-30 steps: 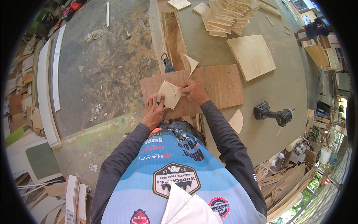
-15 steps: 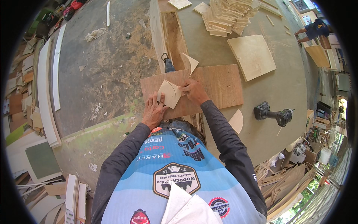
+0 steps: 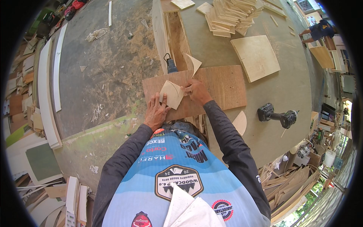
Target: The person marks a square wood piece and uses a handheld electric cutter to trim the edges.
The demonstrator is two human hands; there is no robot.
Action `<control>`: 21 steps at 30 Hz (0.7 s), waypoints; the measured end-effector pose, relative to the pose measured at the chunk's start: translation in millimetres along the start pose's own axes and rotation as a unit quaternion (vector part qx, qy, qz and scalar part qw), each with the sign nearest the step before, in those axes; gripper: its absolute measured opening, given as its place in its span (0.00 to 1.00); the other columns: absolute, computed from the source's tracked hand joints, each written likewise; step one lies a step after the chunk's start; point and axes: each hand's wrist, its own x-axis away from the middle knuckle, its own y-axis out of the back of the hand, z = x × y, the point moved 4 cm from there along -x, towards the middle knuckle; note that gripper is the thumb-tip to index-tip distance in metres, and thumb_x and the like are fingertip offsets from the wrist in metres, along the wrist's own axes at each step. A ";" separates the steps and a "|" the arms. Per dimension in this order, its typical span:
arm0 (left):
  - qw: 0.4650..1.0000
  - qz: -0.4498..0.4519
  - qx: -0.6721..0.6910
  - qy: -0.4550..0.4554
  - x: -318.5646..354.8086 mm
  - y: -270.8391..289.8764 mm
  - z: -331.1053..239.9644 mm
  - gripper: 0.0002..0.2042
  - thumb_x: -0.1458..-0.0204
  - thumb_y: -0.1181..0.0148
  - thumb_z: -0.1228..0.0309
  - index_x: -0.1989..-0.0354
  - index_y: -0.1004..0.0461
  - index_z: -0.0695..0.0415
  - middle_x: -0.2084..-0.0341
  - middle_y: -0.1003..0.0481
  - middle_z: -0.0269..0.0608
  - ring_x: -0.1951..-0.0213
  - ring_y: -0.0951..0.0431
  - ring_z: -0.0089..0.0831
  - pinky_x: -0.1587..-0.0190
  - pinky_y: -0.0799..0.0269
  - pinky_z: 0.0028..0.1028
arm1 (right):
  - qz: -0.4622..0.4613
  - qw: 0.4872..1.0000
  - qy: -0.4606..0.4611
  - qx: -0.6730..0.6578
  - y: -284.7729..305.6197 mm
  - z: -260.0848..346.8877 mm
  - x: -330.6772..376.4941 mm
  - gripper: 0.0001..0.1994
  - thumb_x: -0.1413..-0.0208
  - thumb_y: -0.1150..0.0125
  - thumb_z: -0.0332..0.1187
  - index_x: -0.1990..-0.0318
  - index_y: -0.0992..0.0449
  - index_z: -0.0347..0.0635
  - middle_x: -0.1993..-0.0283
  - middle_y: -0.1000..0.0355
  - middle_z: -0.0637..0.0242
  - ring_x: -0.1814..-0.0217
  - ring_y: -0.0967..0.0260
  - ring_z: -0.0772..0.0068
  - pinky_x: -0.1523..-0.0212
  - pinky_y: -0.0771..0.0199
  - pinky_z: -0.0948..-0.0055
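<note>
A small pale plywood piece (image 3: 172, 94) with a curved dark line on it lies on a reddish-brown board (image 3: 223, 87). My left hand (image 3: 155, 112) grips its lower left edge, fingers reaching over the piece and the board. At its right corner, the bent fingers of my right hand (image 3: 197, 92) are pinched together; the exact contact of the fingertips is partly hidden. Just beyond my right hand, a curved-edged plywood offcut (image 3: 194, 63) overlaps the board's far edge. A black power tool's end (image 3: 171, 66) with a cord loop shows behind the board.
A cordless drill (image 3: 278, 115) lies on the table to the right, near a rounded offcut (image 3: 239, 123). Farther off are a large plywood square (image 3: 256, 57) and stacked thin pieces (image 3: 228, 17). An open wooden trough (image 3: 177, 36) runs away from the board. Another person (image 3: 321, 29) is at far right.
</note>
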 end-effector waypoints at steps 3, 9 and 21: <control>1.000 -0.003 0.002 -0.001 0.0 -0.9 0.3 0.34 0.35 0.46 0.58 0.25 0.47 0.62 0.34 0.44 0.64 0.34 0.40 0.60 0.34 0.40 0.49 | 0.006 1.000 -0.006 -0.001 -1.7 -2.6 -0.6 0.14 0.35 0.38 0.40 0.72 0.13 0.47 0.65 0.26 0.61 0.58 0.27 0.55 0.52 0.38 0.56; 1.000 0.005 0.001 0.004 0.2 -1.7 0.8 0.34 0.35 0.46 0.58 0.25 0.47 0.62 0.35 0.43 0.65 0.35 0.40 0.60 0.34 0.40 0.49 | 0.000 1.000 0.003 0.007 1.0 2.4 -1.6 0.14 0.35 0.38 0.39 0.71 0.13 0.44 0.66 0.26 0.59 0.59 0.27 0.53 0.55 0.33 0.55; 1.000 -0.007 -0.001 0.003 0.0 -1.3 0.0 0.34 0.36 0.44 0.58 0.26 0.46 0.62 0.35 0.43 0.65 0.35 0.40 0.60 0.35 0.39 0.49 | 0.002 0.999 0.021 0.037 11.3 14.6 -6.2 0.16 0.35 0.38 0.39 0.72 0.14 0.42 0.68 0.27 0.56 0.61 0.27 0.51 0.59 0.30 0.55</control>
